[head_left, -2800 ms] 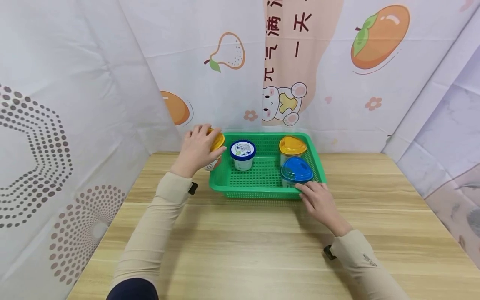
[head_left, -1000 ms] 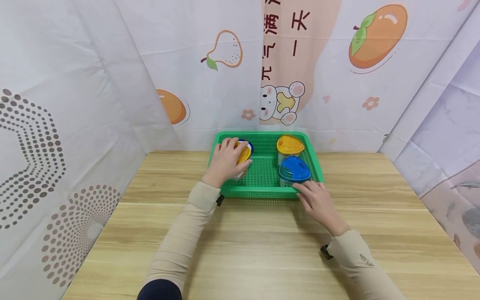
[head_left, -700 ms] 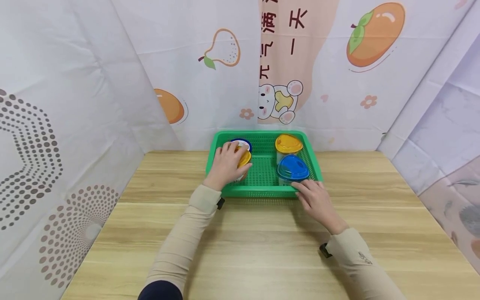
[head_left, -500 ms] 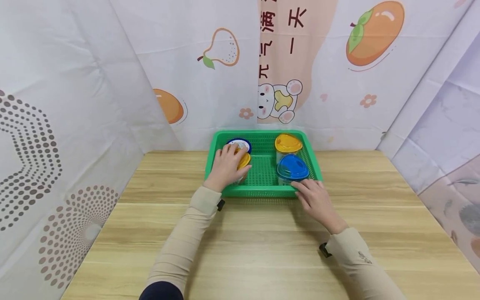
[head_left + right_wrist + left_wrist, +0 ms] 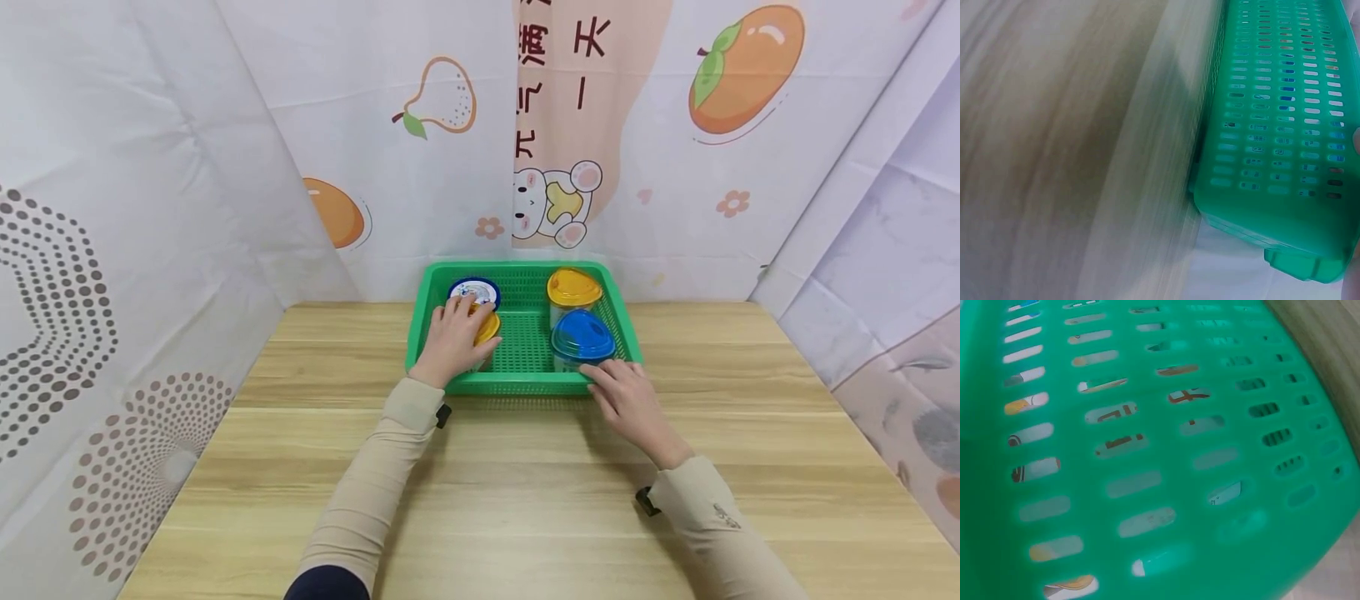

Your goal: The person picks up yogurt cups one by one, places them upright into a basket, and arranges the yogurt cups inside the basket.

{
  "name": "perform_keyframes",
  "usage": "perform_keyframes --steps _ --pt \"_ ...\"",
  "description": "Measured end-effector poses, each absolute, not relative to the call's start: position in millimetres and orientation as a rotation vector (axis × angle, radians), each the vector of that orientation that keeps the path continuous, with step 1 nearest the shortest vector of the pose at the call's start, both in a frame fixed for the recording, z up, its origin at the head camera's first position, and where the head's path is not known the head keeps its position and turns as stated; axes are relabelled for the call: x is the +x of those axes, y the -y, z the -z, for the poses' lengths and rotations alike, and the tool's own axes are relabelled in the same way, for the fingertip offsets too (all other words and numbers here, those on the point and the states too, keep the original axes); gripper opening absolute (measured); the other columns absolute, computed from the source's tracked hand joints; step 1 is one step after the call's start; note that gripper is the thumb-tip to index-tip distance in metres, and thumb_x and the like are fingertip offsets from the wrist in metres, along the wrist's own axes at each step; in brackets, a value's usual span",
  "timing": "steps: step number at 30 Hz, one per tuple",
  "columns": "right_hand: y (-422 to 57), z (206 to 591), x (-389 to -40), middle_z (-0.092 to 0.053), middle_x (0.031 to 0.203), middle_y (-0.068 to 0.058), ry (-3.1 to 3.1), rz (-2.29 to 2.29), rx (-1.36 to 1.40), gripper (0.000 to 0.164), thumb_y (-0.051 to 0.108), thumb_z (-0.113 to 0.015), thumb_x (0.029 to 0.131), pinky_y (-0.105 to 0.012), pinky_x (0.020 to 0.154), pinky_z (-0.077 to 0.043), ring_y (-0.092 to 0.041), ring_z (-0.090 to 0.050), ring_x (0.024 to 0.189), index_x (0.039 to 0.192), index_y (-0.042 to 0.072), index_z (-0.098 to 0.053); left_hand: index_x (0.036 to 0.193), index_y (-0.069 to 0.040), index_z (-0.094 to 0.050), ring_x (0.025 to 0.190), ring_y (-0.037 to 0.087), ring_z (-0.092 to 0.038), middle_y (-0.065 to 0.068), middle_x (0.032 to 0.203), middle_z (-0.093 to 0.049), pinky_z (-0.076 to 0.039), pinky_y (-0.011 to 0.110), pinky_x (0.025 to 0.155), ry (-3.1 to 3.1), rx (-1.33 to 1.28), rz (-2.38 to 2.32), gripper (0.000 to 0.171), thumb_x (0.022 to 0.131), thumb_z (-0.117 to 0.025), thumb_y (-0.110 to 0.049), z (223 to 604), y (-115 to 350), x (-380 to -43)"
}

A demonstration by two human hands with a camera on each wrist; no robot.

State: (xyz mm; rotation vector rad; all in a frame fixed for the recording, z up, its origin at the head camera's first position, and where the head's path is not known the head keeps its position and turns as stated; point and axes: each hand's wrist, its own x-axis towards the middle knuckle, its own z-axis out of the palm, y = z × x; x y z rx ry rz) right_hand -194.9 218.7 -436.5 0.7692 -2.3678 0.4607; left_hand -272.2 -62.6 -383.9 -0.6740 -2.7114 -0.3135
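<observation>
In the head view my left hand (image 5: pixel 450 340) reaches over the front left of a green plastic basket (image 5: pixel 517 382). Its fingers grip a yellow-lidded jar (image 5: pixel 489 327) from above, mostly hidden under the palm. Right behind that jar stands a white tub (image 5: pixel 472 288) with a navy-rimmed printed lid. My right hand (image 5: pixel 628 402) holds the basket's front rim near the right corner, fingertips beside a blue-lidded jar (image 5: pixel 582 336). Both wrist views face the perforated basket wall (image 5: pixel 1135 450); only bits of the right hand's fingers (image 5: pixel 1356 140) show.
Another yellow-lidded jar (image 5: pixel 573 287) stands behind the blue-lidded one, on the basket's right side. The basket sits near the back of a wood-grain table (image 5: pixel 510 492). White printed curtains (image 5: pixel 360 108) hang behind and at the sides.
My left hand has carried the yellow-lidded jar from outside the basket's left side, over the rim and down into the front left. The right hand has kept its place on the rim.
</observation>
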Motion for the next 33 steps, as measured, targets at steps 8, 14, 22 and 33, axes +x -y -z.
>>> perform_keyframes --steps 8,14,22,33 --pt "-219 436 -195 -0.059 0.082 -0.004 2.375 -0.466 0.769 0.029 0.008 -0.063 0.079 -0.036 0.076 -0.034 -0.019 -0.051 0.077 0.108 0.009 -0.063 0.128 -0.022 -0.049 0.117 0.031 -0.041 0.012 0.129 -0.047 -0.036 0.049 0.089 2.726 -0.669 0.308 0.053 0.083 -0.059 -0.046 387 62 -272" --pt "-219 437 -195 -0.058 0.081 -0.003 2.376 -0.465 0.765 0.029 0.007 -0.063 0.078 -0.036 0.076 -0.034 -0.019 -0.051 0.077 0.108 0.009 -0.063 0.128 -0.024 -0.048 0.115 0.03 -0.041 0.01 0.127 -0.047 -0.036 0.049 0.09 2.737 -0.666 0.289 0.052 0.083 -0.057 -0.047 390 62 -271" --pt "-218 439 -195 -0.059 0.081 -0.005 2.353 -0.474 0.763 0.028 0.007 -0.065 0.078 -0.037 0.075 -0.035 -0.021 -0.052 0.077 0.106 0.009 -0.064 0.127 -0.024 -0.049 0.114 0.03 -0.042 0.01 0.125 -0.049 -0.037 0.049 0.088 2.723 -0.683 0.299 0.05 0.083 -0.058 -0.047 394 62 -273" --pt "-218 438 -195 -0.059 0.081 -0.006 2.349 -0.484 0.776 0.027 0.006 -0.065 0.078 -0.038 0.075 -0.036 -0.022 -0.052 0.076 0.105 0.007 -0.064 0.125 -0.023 -0.05 0.114 0.03 -0.042 0.01 0.125 -0.05 -0.037 0.048 0.088 2.752 -0.685 0.329 0.049 0.082 -0.058 -0.046 395 63 -274"
